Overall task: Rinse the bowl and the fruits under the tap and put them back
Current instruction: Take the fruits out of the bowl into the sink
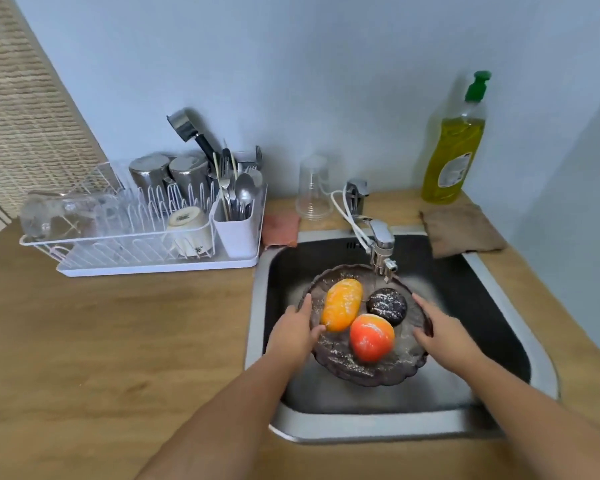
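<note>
Brown-tinted scalloped glass bowl (pixel 362 377) is held over the steel sink (pixel 378 427), its far rim right under the chrome tap (pixel 381 242). Three fruits sit inside it: a yellow-orange oblong fruit (pixel 342 304) on the left, a dark purple-black round fruit (pixel 387 305) at the far right, and a red-orange round fruit (pixel 371 337) nearest me. White speckles on fruits and bowl look like water spray, so I judge the rinse is under way.

My left hand (pixel 293 332) grips the left rim, thumb hooked over the edge and touching the oblong fruit's near end. My right hand (pixel 444 329) grips the right rim, thumb inside; the fingers underneath are hidden.

Doing it well: keep both grips firm, since wet glass will be slippery. Slide the bowl so each fruit passes under the spout. Tip only slightly to drain; the round fruits could roll out.

Bowl mouth faces up, about level, and being round it has no real long axis. The oblong fruit's long axis runs from my left thumb diagonally up towards the tap.
</note>
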`<state>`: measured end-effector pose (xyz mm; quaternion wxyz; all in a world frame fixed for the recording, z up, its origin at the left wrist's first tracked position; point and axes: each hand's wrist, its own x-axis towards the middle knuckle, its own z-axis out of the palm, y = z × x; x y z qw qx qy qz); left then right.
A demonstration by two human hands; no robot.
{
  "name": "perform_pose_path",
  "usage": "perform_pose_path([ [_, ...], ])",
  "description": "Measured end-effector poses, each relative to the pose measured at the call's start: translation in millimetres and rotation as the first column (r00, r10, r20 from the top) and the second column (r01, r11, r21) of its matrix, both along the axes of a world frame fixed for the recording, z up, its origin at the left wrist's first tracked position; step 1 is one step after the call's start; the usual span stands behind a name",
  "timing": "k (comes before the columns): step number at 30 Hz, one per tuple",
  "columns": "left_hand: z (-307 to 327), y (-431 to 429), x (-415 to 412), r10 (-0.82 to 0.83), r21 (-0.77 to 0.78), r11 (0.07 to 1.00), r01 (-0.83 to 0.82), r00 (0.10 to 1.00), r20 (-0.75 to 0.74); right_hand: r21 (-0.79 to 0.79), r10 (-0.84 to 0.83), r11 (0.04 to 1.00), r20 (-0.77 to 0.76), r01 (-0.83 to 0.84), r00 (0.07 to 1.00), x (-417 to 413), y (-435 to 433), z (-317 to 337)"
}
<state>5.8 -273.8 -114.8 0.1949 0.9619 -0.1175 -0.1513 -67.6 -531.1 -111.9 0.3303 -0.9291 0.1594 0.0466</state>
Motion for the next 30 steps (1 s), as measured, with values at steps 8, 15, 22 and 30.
perform_pose_path([
  [8,-33,-15,13,0.097,0.101,0.991,-0.087,0.990,-0.105,-0.195,0.048,0.978,-0.137,-0.074,0.989,32,-4,-42],
  [15,-42,-12,20,0.143,0.203,0.974,-0.104,0.972,-0.187,-0.228,0.109,0.961,-0.206,-0.156,0.972,41,6,-60],
  [22,-36,-13,14,0.147,0.227,0.968,-0.109,0.976,-0.161,-0.292,0.132,0.939,-0.189,-0.184,0.973,40,5,-55],
  [30,-21,-36,1,-0.301,0.219,0.941,0.257,0.933,0.197,-0.442,0.226,0.870,-0.036,-0.219,0.973,65,8,-38],
])
